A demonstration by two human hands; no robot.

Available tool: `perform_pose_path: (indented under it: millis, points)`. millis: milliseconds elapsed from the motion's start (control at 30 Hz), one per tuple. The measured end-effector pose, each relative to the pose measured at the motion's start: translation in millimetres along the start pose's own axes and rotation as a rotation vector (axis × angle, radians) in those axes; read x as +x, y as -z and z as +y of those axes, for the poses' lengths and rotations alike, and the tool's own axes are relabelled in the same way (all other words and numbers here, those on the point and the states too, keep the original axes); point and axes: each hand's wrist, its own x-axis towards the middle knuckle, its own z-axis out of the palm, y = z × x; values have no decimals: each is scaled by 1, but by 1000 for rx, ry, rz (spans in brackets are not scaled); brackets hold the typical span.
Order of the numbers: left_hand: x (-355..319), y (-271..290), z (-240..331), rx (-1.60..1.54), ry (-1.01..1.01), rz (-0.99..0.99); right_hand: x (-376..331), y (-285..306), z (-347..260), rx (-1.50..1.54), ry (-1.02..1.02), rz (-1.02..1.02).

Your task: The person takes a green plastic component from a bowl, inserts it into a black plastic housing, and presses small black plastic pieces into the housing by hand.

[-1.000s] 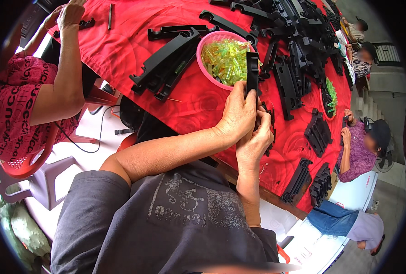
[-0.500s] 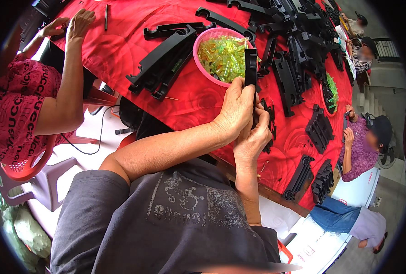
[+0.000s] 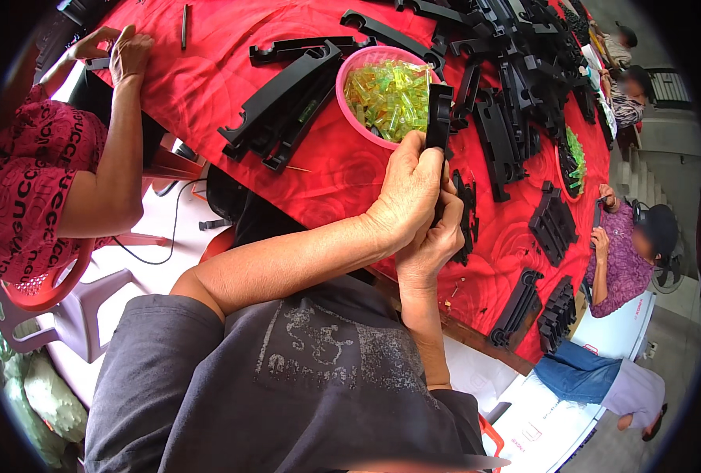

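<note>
Bar (image 3: 440,118) in closed grip of left hand (image 3: 408,189) and right hand (image 3: 434,239) partly hides pink bowl (image 3: 364,57) amid black parts (image 3: 495,142).

Near 11 o'clock, a thin dark stick (image 3: 183,27) lies on the red cloth (image 3: 236,35). At 9 o'clock there is a person in a pink top (image 3: 35,169) with dark letters, and a red chair (image 3: 47,296). A light purple stool (image 3: 84,306) is between 8 and 9, and puffy pale green bags (image 3: 55,396) are at 8. At 3 o'clock, a person in a purple top (image 3: 624,264) is near a fan (image 3: 669,279). Someone in blue jeans (image 3: 575,374) is at 4.
</note>
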Motion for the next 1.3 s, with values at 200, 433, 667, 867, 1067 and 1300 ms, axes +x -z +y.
perform_pose_path:
  millis: [200,433,667,867,1067,1300]
  points:
    - [-3,3,0,1,-24,-31,7,4,-6,22,-12,-41]
    - [-13,12,-25,433,-330,-33,5,6,3,90,-154,-24]
    - [-17,5,-15,480,-137,-14,10,10,2,59,-61,-51]
    - [-11,6,-26,529,-164,39,8,11,4,62,-97,-67]
    - [-6,5,-27,581,-173,79,10,12,3,60,-110,-84]
    - [1,2,-31,552,-128,79,11,14,3,75,-140,-83]
